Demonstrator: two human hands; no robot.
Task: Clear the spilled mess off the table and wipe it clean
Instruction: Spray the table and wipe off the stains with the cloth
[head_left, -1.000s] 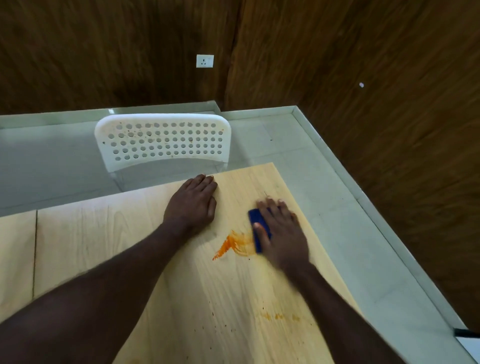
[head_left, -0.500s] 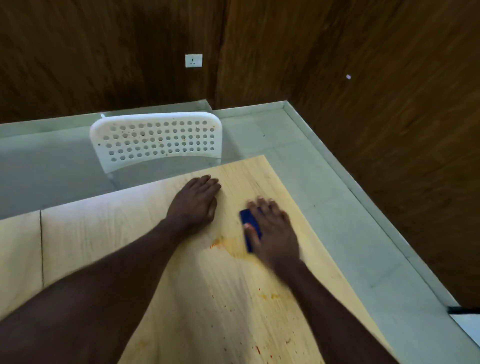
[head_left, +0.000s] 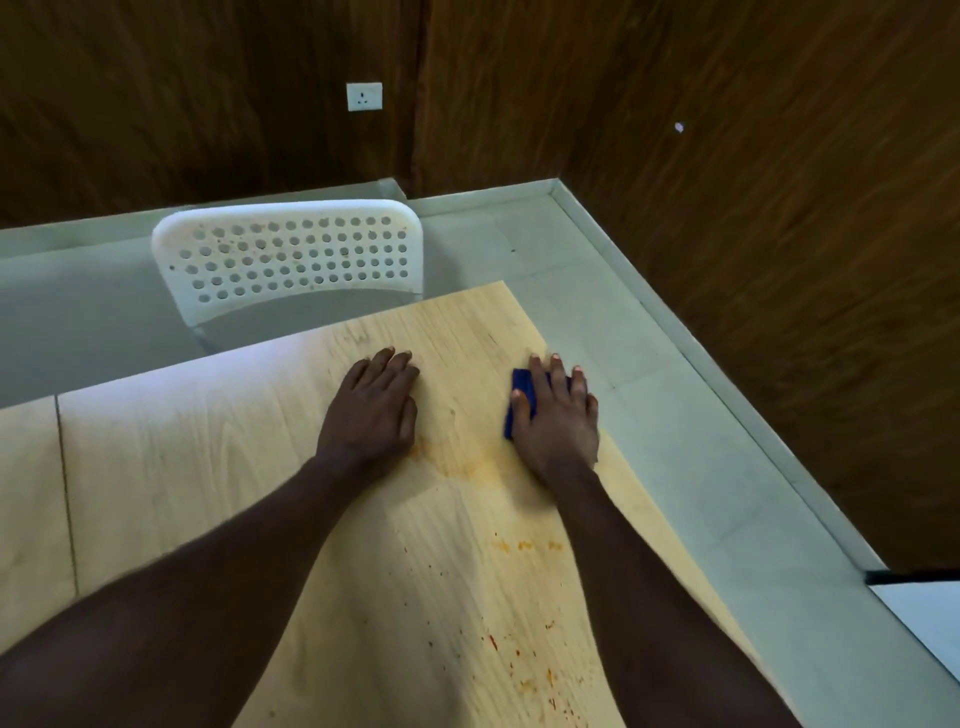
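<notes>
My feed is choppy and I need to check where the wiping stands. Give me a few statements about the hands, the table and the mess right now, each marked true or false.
1. The right hand presses a blue cloth flat on the table. True.
2. The left hand holds a second cloth. False: it rests flat and bare on the table.
3. The table is spotless. False: a faint orange smear shows between the hands, and orange specks lie nearer the person.
4. A white perforated chair stands beyond the table's far edge. True.
5. The blue cloth lies by the table's left edge. False: it is near the right edge.
</notes>
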